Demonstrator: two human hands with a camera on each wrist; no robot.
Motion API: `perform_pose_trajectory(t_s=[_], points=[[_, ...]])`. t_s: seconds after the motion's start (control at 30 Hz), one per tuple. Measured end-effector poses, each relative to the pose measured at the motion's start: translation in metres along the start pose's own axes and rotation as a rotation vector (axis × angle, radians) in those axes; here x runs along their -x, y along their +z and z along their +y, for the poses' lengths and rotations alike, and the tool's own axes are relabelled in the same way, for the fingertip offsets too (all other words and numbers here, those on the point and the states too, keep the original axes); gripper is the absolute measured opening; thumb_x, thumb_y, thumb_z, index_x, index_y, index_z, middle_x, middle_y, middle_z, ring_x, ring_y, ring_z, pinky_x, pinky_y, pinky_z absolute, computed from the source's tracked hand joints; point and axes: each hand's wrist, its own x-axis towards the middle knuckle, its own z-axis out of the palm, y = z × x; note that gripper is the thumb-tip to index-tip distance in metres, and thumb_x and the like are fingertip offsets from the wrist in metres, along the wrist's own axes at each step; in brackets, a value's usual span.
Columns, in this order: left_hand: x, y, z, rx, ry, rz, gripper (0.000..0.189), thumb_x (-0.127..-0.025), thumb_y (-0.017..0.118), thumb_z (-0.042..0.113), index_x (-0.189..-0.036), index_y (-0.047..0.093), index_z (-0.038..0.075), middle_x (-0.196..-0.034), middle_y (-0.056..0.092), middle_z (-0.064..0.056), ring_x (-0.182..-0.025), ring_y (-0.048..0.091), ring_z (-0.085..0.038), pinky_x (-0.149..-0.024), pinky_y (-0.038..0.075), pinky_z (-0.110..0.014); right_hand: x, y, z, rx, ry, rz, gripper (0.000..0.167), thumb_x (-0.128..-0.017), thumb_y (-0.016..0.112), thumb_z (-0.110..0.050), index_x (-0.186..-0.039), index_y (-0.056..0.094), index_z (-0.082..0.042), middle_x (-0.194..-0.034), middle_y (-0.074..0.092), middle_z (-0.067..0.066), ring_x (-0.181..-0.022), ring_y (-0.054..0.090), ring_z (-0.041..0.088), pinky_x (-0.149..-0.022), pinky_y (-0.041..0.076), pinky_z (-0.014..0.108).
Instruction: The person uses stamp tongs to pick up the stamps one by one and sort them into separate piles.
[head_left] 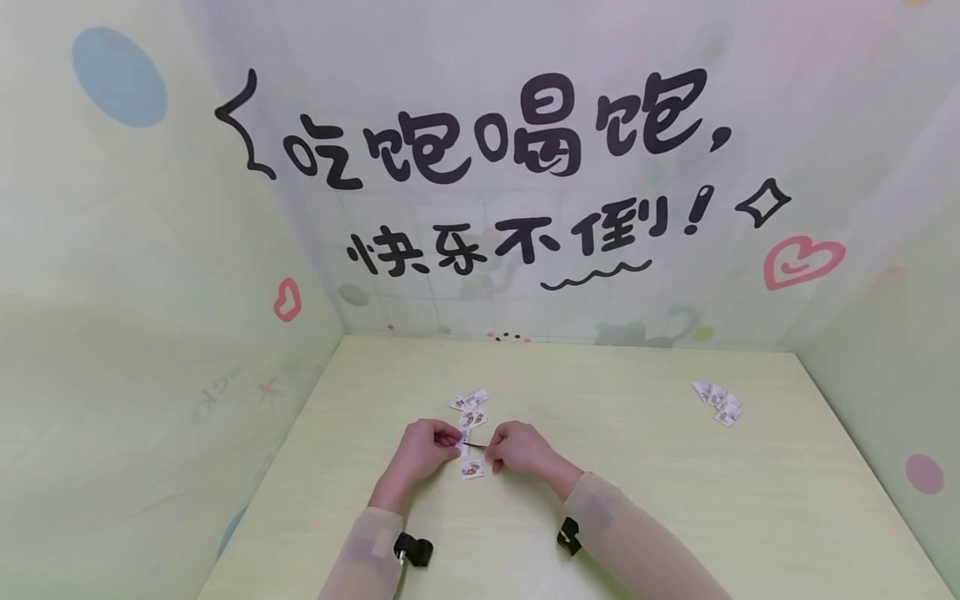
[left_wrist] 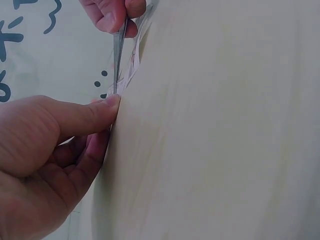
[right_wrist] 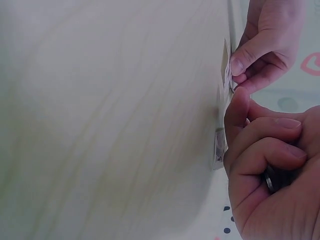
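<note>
My left hand (head_left: 426, 448) pinches a small white printed card (head_left: 464, 437) between thumb and fingers, low over the table. Thin metal tweezers (left_wrist: 118, 55) stick out from the fingers of my right hand (head_left: 523, 447), which grips them. Their pointed tip meets the card right at the left thumb (left_wrist: 111, 102). In the right wrist view, the right hand (right_wrist: 270, 165) has its fingers curled and hides most of the tweezers. One picture card (head_left: 472, 469) lies just nearer than the hands, and another card (head_left: 473, 418) lies just beyond them.
Beyond these, more small cards (head_left: 470, 400) overlap on the pale wooden table (head_left: 600, 517). A fanned group of similar cards (head_left: 717, 402) lies at the far right. Printed cloth walls (head_left: 525, 308) with black lettering enclose the table at the back and sides.
</note>
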Motion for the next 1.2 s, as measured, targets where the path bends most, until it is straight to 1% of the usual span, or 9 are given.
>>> perform_pose_trajectory(t_s=[0.27, 0.37, 0.53, 0.6, 0.7, 0.77, 0.9, 1.0, 1.2], points=[[0.001, -0.002, -0.001, 0.017, -0.005, 0.0, 0.019, -0.086, 0.086, -0.002, -0.103, 0.08, 0.004, -0.089, 0.074, 0.0, -0.082, 0.068, -0.014, -0.077, 0.059, -0.032, -0.001, 0.0, 0.0, -0.016, 0.006, -0.004, 0.016, -0.101, 0.071, -0.012, -0.086, 0.069, -0.008, -0.07, 0.071, 0.001, -0.067, 0.058, 0.014, -0.066, 0.044, 0.028], [0.004, -0.004, -0.002, 0.032, 0.005, 0.011, 0.018, -0.087, 0.085, -0.001, -0.104, 0.081, 0.004, -0.089, 0.074, 0.0, -0.082, 0.069, -0.014, -0.078, 0.059, -0.033, -0.001, -0.002, 0.001, -0.018, -0.005, -0.007, 0.015, -0.101, 0.071, -0.013, -0.087, 0.07, -0.009, -0.071, 0.072, 0.001, -0.069, 0.059, 0.014, -0.068, 0.045, 0.029], [0.007, -0.008, 0.0, 0.048, 0.03, 0.098, 0.014, -0.091, 0.082, 0.002, -0.104, 0.082, 0.007, -0.089, 0.073, 0.002, -0.083, 0.067, -0.014, -0.078, 0.058, -0.033, 0.0, -0.014, 0.007, -0.046, -0.015, -0.015, 0.014, -0.103, 0.069, -0.015, -0.091, 0.071, -0.008, -0.075, 0.073, 0.001, -0.071, 0.058, 0.015, -0.069, 0.043, 0.029], [0.008, -0.01, 0.004, 0.06, 0.047, 0.135, 0.013, -0.092, 0.081, 0.002, -0.104, 0.082, 0.007, -0.088, 0.072, 0.003, -0.082, 0.066, -0.014, -0.078, 0.057, -0.032, 0.002, -0.023, 0.012, -0.065, -0.015, -0.019, 0.014, -0.104, 0.068, -0.016, -0.092, 0.071, -0.008, -0.077, 0.073, 0.001, -0.07, 0.055, 0.016, -0.067, 0.042, 0.029], [0.009, -0.008, 0.014, 0.082, 0.094, 0.149, 0.012, -0.093, 0.081, 0.002, -0.104, 0.082, 0.005, -0.087, 0.072, 0.003, -0.081, 0.066, -0.013, -0.076, 0.057, -0.029, 0.008, -0.036, 0.023, -0.078, -0.018, -0.029, 0.014, -0.104, 0.067, -0.016, -0.094, 0.071, -0.007, -0.079, 0.073, 0.002, -0.068, 0.052, 0.015, -0.064, 0.04, 0.027], [0.01, -0.004, 0.023, 0.098, 0.132, 0.136, 0.012, -0.093, 0.082, 0.002, -0.104, 0.081, 0.003, -0.088, 0.073, 0.002, -0.08, 0.066, -0.013, -0.074, 0.056, -0.028, 0.015, -0.046, 0.032, -0.093, -0.023, -0.042, 0.013, -0.105, 0.067, -0.014, -0.097, 0.071, -0.005, -0.079, 0.073, 0.004, -0.068, 0.051, 0.015, -0.063, 0.04, 0.027], [0.014, 0.011, 0.041, 0.119, 0.19, 0.078, 0.013, -0.093, 0.082, 0.001, -0.105, 0.08, 0.0, -0.093, 0.075, 0.0, -0.08, 0.066, -0.012, -0.072, 0.056, -0.026, 0.029, -0.067, 0.056, -0.114, -0.059, -0.085, 0.013, -0.106, 0.065, -0.013, -0.099, 0.07, -0.003, -0.08, 0.074, 0.005, -0.067, 0.049, 0.015, -0.062, 0.039, 0.025], [0.015, 0.026, 0.053, 0.116, 0.233, 0.029, 0.011, -0.093, 0.082, 0.002, -0.104, 0.081, 0.001, -0.093, 0.075, 0.001, -0.08, 0.065, -0.01, -0.072, 0.057, -0.025, 0.039, -0.085, 0.074, -0.095, -0.104, -0.124, 0.014, -0.107, 0.065, -0.013, -0.099, 0.07, -0.003, -0.08, 0.074, 0.006, -0.065, 0.047, 0.013, -0.061, 0.038, 0.024], [0.01, 0.06, 0.077, 0.109, 0.309, -0.076, 0.011, -0.093, 0.081, 0.002, -0.104, 0.082, 0.002, -0.09, 0.074, 0.002, -0.08, 0.065, -0.008, -0.074, 0.057, -0.025, 0.061, -0.127, 0.1, -0.023, -0.18, -0.209, 0.01, -0.105, 0.067, -0.011, -0.098, 0.072, -0.006, -0.078, 0.073, 0.007, -0.058, 0.041, 0.009, -0.057, 0.035, 0.023]])
